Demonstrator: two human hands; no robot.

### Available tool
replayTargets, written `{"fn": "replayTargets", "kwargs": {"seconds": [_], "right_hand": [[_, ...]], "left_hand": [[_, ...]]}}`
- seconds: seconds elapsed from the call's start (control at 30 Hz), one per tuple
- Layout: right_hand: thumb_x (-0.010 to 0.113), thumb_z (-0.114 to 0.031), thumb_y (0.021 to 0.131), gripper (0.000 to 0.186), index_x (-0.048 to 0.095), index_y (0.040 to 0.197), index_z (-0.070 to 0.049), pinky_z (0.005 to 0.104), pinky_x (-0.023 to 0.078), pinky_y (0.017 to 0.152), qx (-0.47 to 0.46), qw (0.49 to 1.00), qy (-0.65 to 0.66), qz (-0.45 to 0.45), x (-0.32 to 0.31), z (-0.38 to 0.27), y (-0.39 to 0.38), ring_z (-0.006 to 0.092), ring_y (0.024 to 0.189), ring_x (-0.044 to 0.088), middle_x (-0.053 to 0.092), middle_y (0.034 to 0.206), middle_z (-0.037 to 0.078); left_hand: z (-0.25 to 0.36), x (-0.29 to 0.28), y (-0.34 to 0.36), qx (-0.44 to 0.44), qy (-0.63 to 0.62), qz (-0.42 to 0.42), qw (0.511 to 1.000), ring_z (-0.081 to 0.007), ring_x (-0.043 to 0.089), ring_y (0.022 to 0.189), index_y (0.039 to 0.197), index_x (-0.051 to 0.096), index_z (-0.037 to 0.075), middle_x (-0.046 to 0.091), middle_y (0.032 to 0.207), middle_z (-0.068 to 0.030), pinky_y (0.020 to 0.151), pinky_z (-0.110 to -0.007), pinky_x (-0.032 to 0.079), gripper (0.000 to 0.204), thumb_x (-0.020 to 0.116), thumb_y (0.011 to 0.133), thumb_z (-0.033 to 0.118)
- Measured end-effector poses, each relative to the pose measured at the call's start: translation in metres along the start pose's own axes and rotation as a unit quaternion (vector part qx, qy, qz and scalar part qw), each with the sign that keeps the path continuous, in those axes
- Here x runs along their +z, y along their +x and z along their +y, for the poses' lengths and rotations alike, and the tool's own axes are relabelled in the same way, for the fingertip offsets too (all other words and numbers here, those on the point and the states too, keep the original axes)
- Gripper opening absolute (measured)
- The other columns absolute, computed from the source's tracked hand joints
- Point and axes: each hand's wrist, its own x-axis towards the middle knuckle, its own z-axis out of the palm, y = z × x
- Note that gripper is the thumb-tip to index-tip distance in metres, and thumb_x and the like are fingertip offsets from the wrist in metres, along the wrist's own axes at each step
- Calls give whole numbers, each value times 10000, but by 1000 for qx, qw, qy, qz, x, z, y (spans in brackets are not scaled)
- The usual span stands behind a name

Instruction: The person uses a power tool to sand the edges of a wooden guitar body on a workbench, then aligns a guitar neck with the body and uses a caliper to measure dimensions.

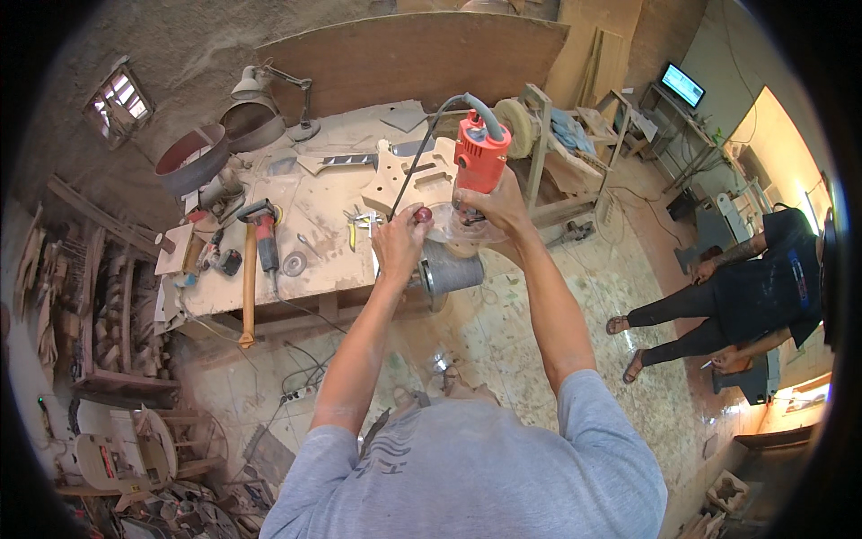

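Over the workbench's near right edge I hold a red router (480, 160) by both sides. My right hand (501, 205) wraps the lower part of its body. My left hand (400, 241) is closed at the round dark-red side knob (423, 215). Between the hands shows the router's clear round base (465, 229). Its dark cable loops from the top down past my left hand. Just beyond lies a pale wooden guitar body (386, 187) with cut-out cavities, partly hidden by the router. The bit and whatever lies under the base are hidden from view.
The dusty workbench (310, 211) carries yellow-handled pliers (353, 235), a red power tool (265, 241) and a desk lamp (303, 130). A wooden neck (249, 301) overhangs its front edge. A grey drum (456, 273) sits below my hands. Another person (754, 278) stands at right.
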Motion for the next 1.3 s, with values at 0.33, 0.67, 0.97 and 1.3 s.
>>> {"fn": "replayTargets", "kwargs": {"seconds": [0.33,0.67,0.97,1.3], "right_hand": [[863,-223,735,568,652,1228,-36,327,555,843,56,998,36,-20,1,-7,-2,135,928,666,706,1035,37],[867,-157,776,436,637,1127,-38,333,571,750,-17,1000,19,-2,1,-4,-3,133,845,667,689,958,27],[859,-138,807,458,608,1172,-24,324,585,740,-26,1000,14,-5,1,8,1,128,816,680,690,975,36],[856,-168,807,419,622,1124,-24,314,571,735,-35,999,-16,8,8,8,1,124,783,682,704,929,37]], "left_hand": [[-2,1,-2,5,-32,12,999,-293,769,964,1242,753,165,812,1020,-81,1191,-606,289,387,755,913,369],[-4,5,-2,4,-10,7,1000,-283,766,960,1267,750,183,811,1026,-78,1197,-593,274,411,758,908,383],[-6,6,-2,-12,-77,22,997,-287,776,952,1250,767,140,808,1018,-110,1048,-440,485,429,798,879,353],[-9,0,0,4,-99,25,995,-276,789,969,1254,766,94,802,1024,-155,846,-374,595,432,826,868,277]]}}
